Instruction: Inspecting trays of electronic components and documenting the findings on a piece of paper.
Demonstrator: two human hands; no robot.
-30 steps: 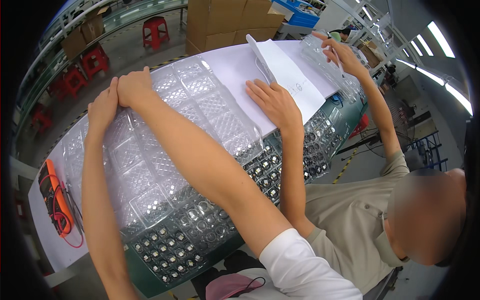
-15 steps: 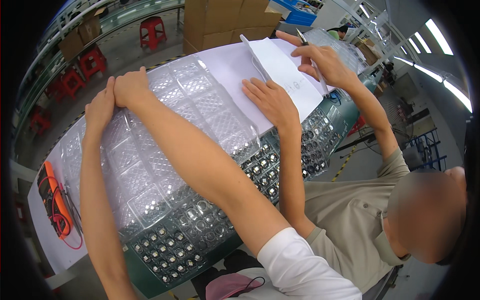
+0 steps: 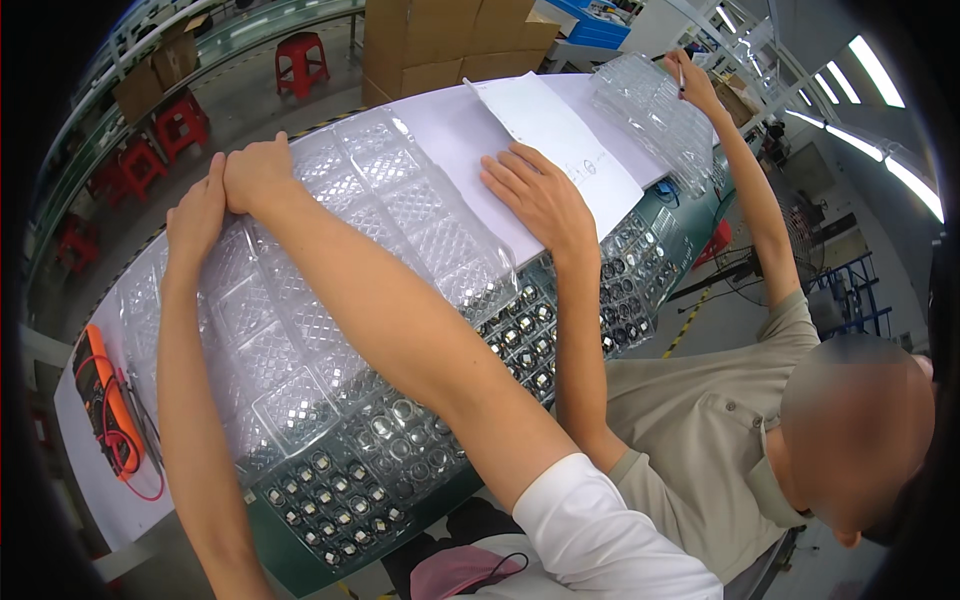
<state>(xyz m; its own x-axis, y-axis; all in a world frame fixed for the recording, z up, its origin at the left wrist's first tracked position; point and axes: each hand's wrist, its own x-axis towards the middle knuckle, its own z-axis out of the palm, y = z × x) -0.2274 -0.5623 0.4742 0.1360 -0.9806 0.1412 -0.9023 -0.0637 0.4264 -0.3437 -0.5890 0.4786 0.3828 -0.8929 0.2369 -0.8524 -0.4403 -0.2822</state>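
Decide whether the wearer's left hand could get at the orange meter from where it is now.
Probably yes. The left hand rests on the clear tray, and the orange meter lies uncovered on that same side, with nothing between them.

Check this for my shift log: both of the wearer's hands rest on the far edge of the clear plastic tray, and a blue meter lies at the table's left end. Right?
Not quite. The head view shows the meter is orange, not blue. The rest stands: the left hand and right hand rest on the far edge of the clear plastic tray, and the meter lies at the table's left end.
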